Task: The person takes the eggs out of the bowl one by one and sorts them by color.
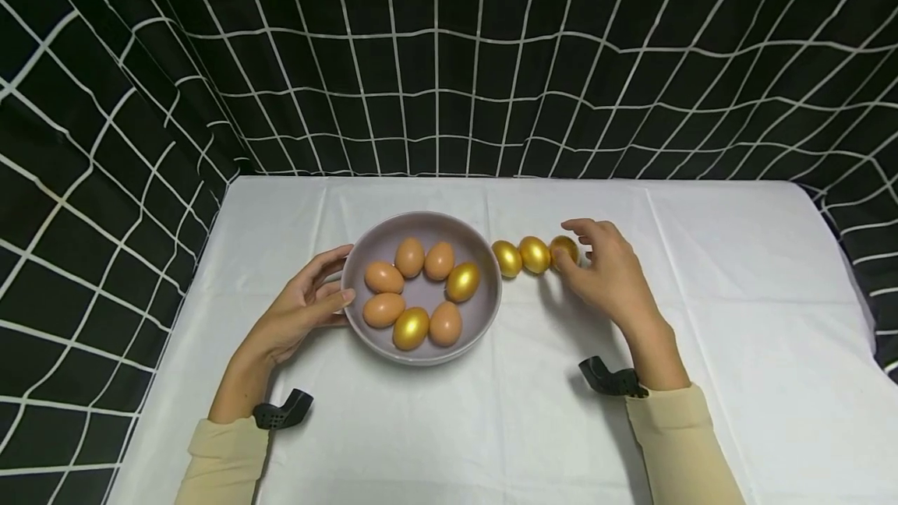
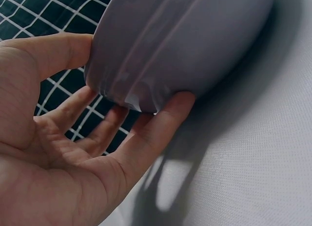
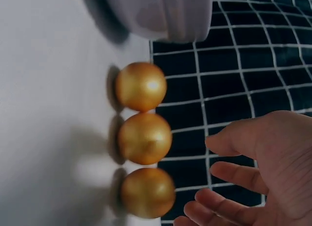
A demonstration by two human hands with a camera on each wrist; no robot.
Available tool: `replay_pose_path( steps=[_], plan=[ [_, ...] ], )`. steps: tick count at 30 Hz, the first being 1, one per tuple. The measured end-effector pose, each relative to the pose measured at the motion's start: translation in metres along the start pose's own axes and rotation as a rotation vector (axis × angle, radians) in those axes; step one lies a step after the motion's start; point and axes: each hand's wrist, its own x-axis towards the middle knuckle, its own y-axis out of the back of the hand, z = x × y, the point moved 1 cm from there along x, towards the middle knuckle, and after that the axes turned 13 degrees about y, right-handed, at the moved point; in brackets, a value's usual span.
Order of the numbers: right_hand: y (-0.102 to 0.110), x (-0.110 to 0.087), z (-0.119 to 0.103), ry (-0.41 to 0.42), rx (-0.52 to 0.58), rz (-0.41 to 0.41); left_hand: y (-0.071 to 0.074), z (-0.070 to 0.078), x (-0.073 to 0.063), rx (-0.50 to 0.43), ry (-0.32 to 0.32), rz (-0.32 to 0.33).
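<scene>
A mauve bowl stands on the table; my left hand holds it at its left side. In the left wrist view the thumb meets the rim of the bowl and the other fingers lie along its outer wall. Inside are several brown eggs and two golden eggs, one at the right and one at the front. Three more golden eggs lie in a row right of the bowl. My right hand hovers by the rightmost egg, fingers spread and apart from it.
A white cloth covers the table. Black fabric with a white net hangs behind the table and along its left and right sides. Each wrist bears a small black device, such as the right one.
</scene>
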Motion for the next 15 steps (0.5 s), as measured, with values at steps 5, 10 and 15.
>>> replay_pose_path(
  steps=[5,10,15],
  plan=[
    [0.004,0.004,-0.016,0.042,0.002,0.001,-0.002,-0.001,0.0,-0.008,0.006,-0.003],
    [0.006,0.01,-0.034,0.096,0.008,-0.03,-0.002,-0.003,0.0,0.002,0.011,0.003],
    [0.006,0.018,-0.049,0.179,0.024,-0.075,-0.001,-0.001,0.0,0.015,0.011,0.006]
  ],
)
